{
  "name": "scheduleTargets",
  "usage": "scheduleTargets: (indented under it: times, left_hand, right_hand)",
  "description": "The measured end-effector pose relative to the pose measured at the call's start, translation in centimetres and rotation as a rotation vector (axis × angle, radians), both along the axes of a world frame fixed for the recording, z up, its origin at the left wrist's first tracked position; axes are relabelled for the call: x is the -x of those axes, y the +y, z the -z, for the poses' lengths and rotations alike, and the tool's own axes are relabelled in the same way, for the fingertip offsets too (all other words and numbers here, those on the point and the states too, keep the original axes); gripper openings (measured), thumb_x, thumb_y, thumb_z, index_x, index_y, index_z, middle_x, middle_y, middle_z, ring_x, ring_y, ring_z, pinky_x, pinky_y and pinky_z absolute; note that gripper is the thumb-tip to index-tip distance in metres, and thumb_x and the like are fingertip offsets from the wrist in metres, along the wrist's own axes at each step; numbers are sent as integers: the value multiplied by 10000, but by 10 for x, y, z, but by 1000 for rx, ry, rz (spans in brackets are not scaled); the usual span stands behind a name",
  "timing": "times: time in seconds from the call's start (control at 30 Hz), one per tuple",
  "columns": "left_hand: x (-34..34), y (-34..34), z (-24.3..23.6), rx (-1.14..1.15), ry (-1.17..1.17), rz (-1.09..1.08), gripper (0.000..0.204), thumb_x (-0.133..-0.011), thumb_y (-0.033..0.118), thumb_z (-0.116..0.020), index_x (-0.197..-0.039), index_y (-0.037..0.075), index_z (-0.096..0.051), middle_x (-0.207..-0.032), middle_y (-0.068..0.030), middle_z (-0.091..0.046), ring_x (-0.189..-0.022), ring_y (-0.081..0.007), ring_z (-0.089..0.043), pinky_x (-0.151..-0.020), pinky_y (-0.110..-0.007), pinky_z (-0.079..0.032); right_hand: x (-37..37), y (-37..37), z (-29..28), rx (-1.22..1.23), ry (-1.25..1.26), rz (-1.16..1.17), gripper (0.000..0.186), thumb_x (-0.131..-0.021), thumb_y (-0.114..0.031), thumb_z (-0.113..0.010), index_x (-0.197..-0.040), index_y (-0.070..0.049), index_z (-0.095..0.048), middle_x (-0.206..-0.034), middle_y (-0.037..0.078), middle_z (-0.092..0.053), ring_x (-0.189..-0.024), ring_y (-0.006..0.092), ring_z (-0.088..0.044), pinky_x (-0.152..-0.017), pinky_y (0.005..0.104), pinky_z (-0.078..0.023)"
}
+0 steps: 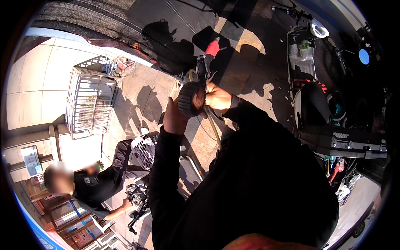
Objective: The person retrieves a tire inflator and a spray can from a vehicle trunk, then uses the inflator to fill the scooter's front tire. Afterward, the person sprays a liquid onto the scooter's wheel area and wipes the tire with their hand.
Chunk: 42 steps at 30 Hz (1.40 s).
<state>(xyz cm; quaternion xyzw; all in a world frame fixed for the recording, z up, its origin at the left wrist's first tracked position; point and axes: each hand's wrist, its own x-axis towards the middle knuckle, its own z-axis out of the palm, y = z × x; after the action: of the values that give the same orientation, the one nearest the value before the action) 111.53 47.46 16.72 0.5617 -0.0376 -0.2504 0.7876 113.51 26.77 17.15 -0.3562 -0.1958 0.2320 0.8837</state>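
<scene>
Head view | mid-frame: round black gauge (191,99) between our left hand (175,119) and right hand (219,99) | right grip curled onto it; left: we cannot tell

Your own hands, two: one left hand (175,118), one right hand (218,99). Between them you have ribbed black round piece, one (191,98). Ahead of you, red grip, one (212,48). Beneath your hands, pale hose, one visible length (215,130). To your left: co-worker, one (98,185); white barred cage, one (92,102); pale slotted panel, one (143,151). To your right: blue round disc, one (364,56); white-rimmed oval fitting, one (319,29); long black case, one (354,143).
</scene>
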Motion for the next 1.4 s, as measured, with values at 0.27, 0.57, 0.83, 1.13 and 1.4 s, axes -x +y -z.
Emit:
scheduleTargets:
  times: [0.27,0.57,0.83,1.13,1.4]
  left_hand:
    - [-285,21,22,895,544,-214,482,-1037,411,-518,-1198,-43,-522,-890,-66,-588,-667,-130,-540,-587,-251,-481]
    - [-402,-37,-18,145,-14,-297,362,-1061,461,-461,-1064,113,-563,-621,32,-380,-429,-72,-269,-360,-235,-203]
    - [-404,-106,-83,-97,-536,48,457,-1071,439,-447,-1272,44,-558,-630,74,-352,-502,-13,-309,-444,-186,-237]
    - [-398,-147,-102,-487,-997,269,327,-1013,303,-577,-1052,-18,-626,-669,-79,-567,-573,-144,-523,-560,-297,-419]
    - [-411,-203,-108,-390,-941,262,441,-1040,398,-521,-1094,-33,-596,-711,-37,-554,-632,-100,-478,-581,-275,-406]
  right_hand:
    - [-51,-9,5,1048,-539,-21,133,-900,-106,-647,-1009,-29,-646,-983,150,-706,-974,338,-681,-820,432,-525]
    - [-117,-162,-21,1341,-611,1319,260,-736,37,-756,-906,10,-560,-827,139,-585,-716,340,-624,-622,344,-493]
    - [-161,-185,-94,1363,-678,1044,223,-792,-91,-730,-989,-48,-635,-888,76,-699,-717,254,-703,-642,304,-514]
    - [-195,-226,-129,1050,-374,976,433,-886,-338,-760,-1092,34,-674,-1025,133,-664,-888,211,-640,-805,332,-514]
    - [-234,-311,-132,986,-395,917,470,-834,-397,-793,-995,33,-691,-979,150,-690,-859,245,-673,-786,332,-524]
